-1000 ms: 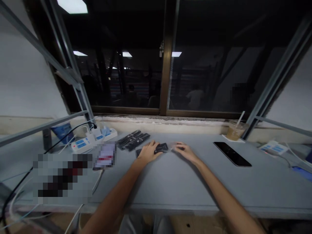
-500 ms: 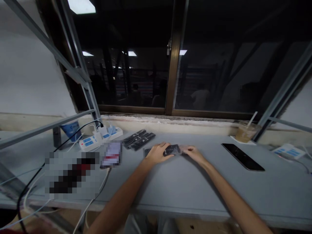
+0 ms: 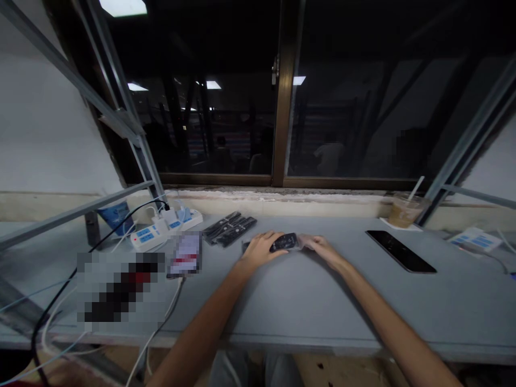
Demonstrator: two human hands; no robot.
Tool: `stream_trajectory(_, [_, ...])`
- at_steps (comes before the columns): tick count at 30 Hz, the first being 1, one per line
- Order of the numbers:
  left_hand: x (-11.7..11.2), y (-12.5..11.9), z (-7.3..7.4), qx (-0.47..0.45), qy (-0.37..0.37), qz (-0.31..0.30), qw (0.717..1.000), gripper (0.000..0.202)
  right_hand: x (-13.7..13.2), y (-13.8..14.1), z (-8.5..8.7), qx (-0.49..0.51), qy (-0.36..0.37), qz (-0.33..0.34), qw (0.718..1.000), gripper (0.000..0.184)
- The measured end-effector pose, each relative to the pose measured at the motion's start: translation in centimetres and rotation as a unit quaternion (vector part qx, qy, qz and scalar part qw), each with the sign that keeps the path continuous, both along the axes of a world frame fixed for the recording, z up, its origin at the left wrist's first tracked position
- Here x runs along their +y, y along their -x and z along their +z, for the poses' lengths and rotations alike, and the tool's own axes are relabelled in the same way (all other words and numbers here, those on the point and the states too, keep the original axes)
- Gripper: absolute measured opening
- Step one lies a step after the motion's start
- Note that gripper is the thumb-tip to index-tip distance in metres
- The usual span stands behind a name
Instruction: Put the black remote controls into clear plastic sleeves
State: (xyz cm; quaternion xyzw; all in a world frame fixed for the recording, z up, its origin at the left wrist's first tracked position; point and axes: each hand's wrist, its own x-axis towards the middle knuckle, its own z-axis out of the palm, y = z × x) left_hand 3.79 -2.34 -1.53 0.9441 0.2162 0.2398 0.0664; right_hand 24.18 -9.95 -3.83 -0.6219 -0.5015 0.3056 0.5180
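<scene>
A black remote control [image 3: 285, 243] lies across the middle of the grey table [image 3: 306, 306], with a clear plastic bag [image 3: 303, 241] at its right end. My left hand [image 3: 261, 250] is wrapped over the remote from above and hides its middle. The fingers of my right hand [image 3: 323, 249] are closed on the loose end of the bag, just right of the remote. Beyond my left hand, several more black remote controls [image 3: 233, 230] in clear wrapping lie side by side.
Left are a white power strip [image 3: 147, 235] with plugs and cables, a blue cup [image 3: 116, 217] and a blurred-out phone [image 3: 185, 253]. A black phone [image 3: 401, 251] and an iced drink cup [image 3: 407, 210] stand right. Metal frame posts [image 3: 143, 161] rise at both sides before the window.
The view has shifted slightly. Both hands stay on the remote and its bag, with the remote's right end showing a little more clearly.
</scene>
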Motion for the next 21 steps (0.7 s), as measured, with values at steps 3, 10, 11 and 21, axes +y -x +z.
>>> stream_trajectory(3, [0.09,-0.06,-0.15,0.017,-0.024,0.002,1.0,0.047,-0.13,0.17,0.22,0.013,0.001,0.02,1.0,0.04])
stream_trajectory(10, [0.53,-0.02,0.0,0.056,-0.085,0.024,0.994,0.05,-0.29,0.52,0.55,0.018,-0.01,0.064,0.998,0.041])
stream_trajectory(11, [0.53,0.01,0.04,0.057,-0.085,0.025,0.994,0.049,-0.27,0.51,0.54,0.017,-0.014,0.069,0.997,0.04])
stream_trajectory(21, [0.56,-0.07,-0.11,0.043,-0.065,0.022,0.997,0.043,0.13,0.54,0.53,0.005,-0.019,0.051,0.999,0.036])
